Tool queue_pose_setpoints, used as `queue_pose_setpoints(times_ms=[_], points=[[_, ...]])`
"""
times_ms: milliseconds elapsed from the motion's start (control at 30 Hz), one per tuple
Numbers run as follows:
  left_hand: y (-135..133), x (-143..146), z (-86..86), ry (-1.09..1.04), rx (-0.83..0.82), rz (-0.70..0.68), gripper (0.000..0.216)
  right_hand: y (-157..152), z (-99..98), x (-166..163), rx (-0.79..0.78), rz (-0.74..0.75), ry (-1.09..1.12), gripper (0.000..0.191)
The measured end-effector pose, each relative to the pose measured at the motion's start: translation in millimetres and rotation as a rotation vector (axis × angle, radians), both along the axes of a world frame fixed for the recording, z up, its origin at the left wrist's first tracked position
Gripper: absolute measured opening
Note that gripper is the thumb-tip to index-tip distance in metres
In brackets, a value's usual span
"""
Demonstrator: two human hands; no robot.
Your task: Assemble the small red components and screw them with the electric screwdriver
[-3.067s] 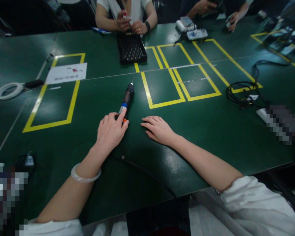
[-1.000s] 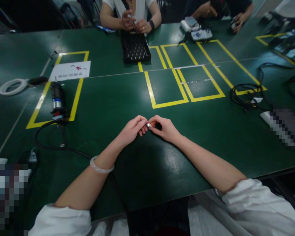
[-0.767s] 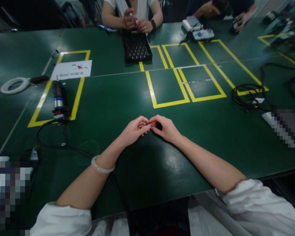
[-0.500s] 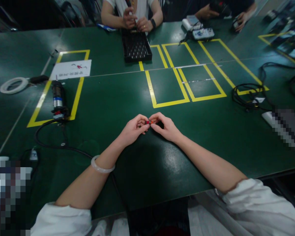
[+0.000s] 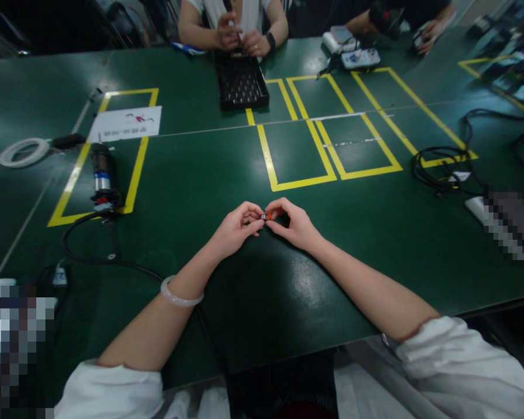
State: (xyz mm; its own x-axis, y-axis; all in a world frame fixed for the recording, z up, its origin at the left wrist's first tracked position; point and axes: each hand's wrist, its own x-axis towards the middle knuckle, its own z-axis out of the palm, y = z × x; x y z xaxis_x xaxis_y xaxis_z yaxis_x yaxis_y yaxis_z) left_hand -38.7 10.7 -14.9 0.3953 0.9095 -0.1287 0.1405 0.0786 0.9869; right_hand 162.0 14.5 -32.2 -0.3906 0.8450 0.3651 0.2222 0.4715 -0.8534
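Observation:
A tiny red-and-grey part [image 5: 266,216] is pinched between both hands over the near middle of the green table [image 5: 227,163]. My left hand [image 5: 240,228], with a pale bracelet [image 5: 181,293] on its forearm, grips the part's left end between thumb and fingertips. From the other side, my right hand [image 5: 294,224] pinches the orange-red end. The fingertips nearly meet and cover much of the part, so its kind cannot be made out. Both wrists stay low over the table top.
An electric screwdriver [image 5: 102,174] with a black cable [image 5: 135,265] lies at left, near a white tape ring [image 5: 24,152] and a paper sheet [image 5: 126,123]. Across the table, a person handles something above a black tray [image 5: 243,87]. Coiled cable [image 5: 439,169] lies right.
Both hands keep almost the same place. The small part looks slightly turned, showing more grey and less magenta between the fingertips.

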Motion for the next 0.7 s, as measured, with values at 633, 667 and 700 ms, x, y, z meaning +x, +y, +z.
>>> queue_pose_setpoints(times_ms=[633,667,700], points=[[0.3,0.1,-3.8,-0.02,0.022,-0.008,0.031,0.1,-0.8,0.1,0.083,-0.008,-0.151,0.009],[0.4,-0.1,-4.1,-0.019,0.023,-0.009,0.031,0.0,-0.8,0.0,0.085,-0.009,-0.157,0.009],[0.4,-0.2,-4.4,-0.017,0.025,-0.011,0.031,0.0,-0.7,0.0,0.088,-0.01,-0.16,0.009]])
